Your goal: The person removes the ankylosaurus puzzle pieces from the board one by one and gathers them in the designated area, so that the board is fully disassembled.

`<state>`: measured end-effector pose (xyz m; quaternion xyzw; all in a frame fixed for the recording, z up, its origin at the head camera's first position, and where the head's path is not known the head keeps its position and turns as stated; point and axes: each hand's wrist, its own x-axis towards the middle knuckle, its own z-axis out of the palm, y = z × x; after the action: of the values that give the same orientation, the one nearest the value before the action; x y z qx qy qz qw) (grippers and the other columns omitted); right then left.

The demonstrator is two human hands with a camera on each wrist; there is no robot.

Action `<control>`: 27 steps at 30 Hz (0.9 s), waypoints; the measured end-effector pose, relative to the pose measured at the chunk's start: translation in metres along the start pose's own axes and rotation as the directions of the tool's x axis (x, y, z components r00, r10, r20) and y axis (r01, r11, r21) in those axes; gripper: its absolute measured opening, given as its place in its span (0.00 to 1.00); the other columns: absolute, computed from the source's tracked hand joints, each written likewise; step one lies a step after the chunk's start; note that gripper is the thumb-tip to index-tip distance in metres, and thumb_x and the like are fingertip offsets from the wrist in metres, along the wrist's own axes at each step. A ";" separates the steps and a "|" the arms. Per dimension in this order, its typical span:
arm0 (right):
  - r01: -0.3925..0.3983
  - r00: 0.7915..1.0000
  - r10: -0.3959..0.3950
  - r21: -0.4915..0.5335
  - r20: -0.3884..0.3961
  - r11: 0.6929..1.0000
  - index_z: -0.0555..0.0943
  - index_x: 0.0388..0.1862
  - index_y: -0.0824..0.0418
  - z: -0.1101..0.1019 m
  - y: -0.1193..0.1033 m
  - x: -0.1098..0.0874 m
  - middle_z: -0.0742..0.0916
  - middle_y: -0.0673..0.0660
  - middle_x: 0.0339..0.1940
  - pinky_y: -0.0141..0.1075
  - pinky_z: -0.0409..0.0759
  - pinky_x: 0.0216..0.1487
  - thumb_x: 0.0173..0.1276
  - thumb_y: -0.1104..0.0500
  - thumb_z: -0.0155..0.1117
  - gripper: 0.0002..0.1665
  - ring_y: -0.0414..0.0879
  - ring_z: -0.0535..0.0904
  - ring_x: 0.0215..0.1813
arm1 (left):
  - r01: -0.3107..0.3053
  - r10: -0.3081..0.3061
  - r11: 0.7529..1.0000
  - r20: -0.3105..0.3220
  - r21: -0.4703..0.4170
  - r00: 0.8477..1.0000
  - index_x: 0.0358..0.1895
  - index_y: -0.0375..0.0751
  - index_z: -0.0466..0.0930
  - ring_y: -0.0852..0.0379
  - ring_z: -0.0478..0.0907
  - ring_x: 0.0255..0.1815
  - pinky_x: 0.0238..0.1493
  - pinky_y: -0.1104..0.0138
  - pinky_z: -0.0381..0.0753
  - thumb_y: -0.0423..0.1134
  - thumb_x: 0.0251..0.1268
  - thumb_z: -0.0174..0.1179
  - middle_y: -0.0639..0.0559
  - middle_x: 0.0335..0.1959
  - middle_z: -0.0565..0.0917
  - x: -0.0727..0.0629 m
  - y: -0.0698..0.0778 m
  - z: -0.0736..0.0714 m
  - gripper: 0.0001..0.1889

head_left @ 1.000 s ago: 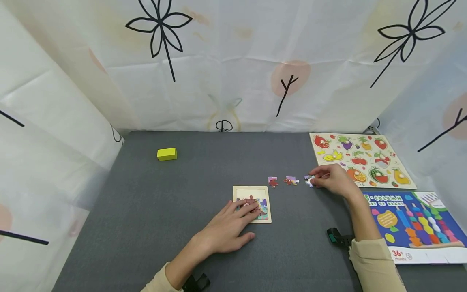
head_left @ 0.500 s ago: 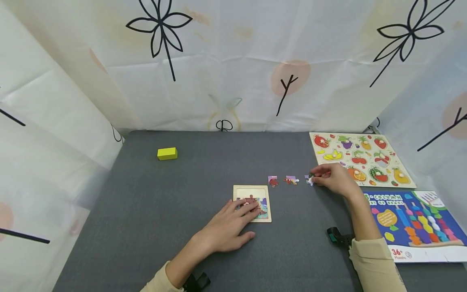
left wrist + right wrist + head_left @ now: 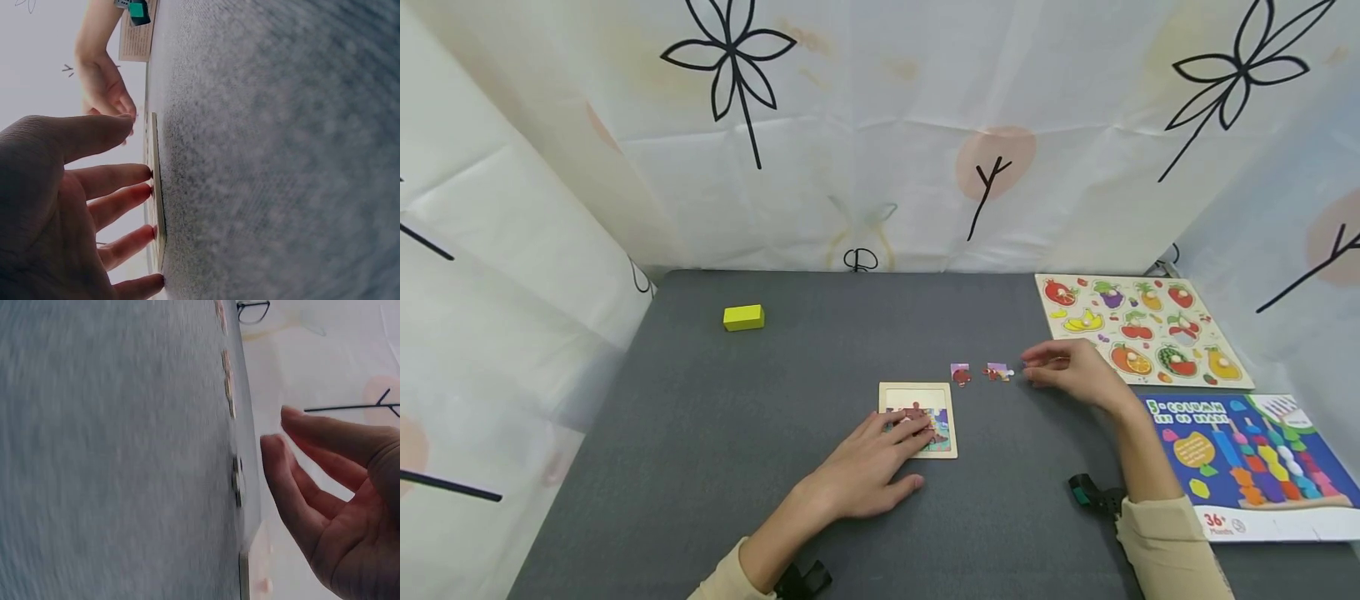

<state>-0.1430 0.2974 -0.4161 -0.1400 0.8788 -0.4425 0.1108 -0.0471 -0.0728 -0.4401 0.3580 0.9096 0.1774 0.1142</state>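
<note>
Since the previous frame, the right hand (image 3: 1071, 367) has shifted slightly left and lifted, so that it now hides the third piece (image 3: 238, 482) from the head view.

The yellow block (image 3: 743, 317) sits on the counter (image 3: 715, 433), well ahead and left of the left hand (image 3: 868, 475). Its distance keeps it out of the working area.

The left hand is extended, fingers straight and slightly spread, their tips resting on the tray (image 3: 917, 396) just ahead. The thumb is off the tray. This light contact probably steadies the tray. The fingers cover part of its picture; the upper strip of the recess is bare.

The first piece (image 3: 960, 375) and second piece (image 3: 997, 372) lie flat in a row between the hands, ahead of the tray. The gaps presumably let each be pinched singly.

The right hand hangs just above the row's right end, thumb and forefinger tips apart, holding nothing. The right wrist view shows the third piece flat on the counter below these tips.

The fruit board (image 3: 1157, 321) lies behind and to the right of the right hand; the blue box (image 3: 1247, 467) lies beside the forearm. Both seem set aside.
</note>
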 end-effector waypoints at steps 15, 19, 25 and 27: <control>0.046 0.993 -0.057 0.109 0.100 0.993 0.89 0.54 0.71 0.037 -0.025 0.015 0.93 0.66 0.45 0.31 0.89 0.45 0.73 0.64 0.75 0.15 0.44 0.92 0.39 | 0.009 -0.005 0.999 0.078 -0.051 0.997 0.84 0.47 0.68 0.51 0.57 0.92 0.85 0.42 0.66 0.53 0.84 0.57 0.53 0.88 0.64 -0.003 0.003 -0.008 0.32; 0.074 0.986 -0.092 0.126 0.142 0.989 0.88 0.55 0.71 0.049 -0.031 0.020 0.93 0.67 0.47 0.32 0.89 0.45 0.73 0.64 0.75 0.16 0.45 0.93 0.39 | 0.000 0.000 1.000 0.079 0.001 0.997 0.83 0.45 0.70 0.50 0.60 0.90 0.85 0.46 0.67 0.55 0.83 0.59 0.52 0.88 0.65 -0.004 0.006 -0.010 0.33; 0.095 0.965 -0.136 0.183 0.224 0.979 0.87 0.56 0.75 0.069 -0.044 0.028 0.92 0.70 0.48 0.38 0.93 0.46 0.74 0.67 0.72 0.15 0.44 0.92 0.41 | 0.025 -0.031 0.999 0.149 0.039 0.988 0.83 0.46 0.69 0.49 0.61 0.88 0.87 0.49 0.64 0.58 0.82 0.59 0.51 0.88 0.63 -0.010 0.014 -0.015 0.34; 0.097 0.958 -0.144 0.190 0.249 0.977 0.87 0.55 0.75 0.075 -0.048 0.031 0.92 0.70 0.47 0.39 0.93 0.46 0.74 0.67 0.72 0.15 0.44 0.92 0.41 | 0.036 -0.044 0.998 0.178 0.044 0.983 0.83 0.48 0.69 0.49 0.60 0.89 0.87 0.48 0.64 0.59 0.82 0.58 0.51 0.88 0.62 -0.012 0.016 -0.017 0.34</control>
<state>-0.1416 0.2035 -0.4236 -0.2402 0.8037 -0.5020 0.2105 -0.0340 -0.0742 -0.4170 0.3564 0.9061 0.1237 0.1916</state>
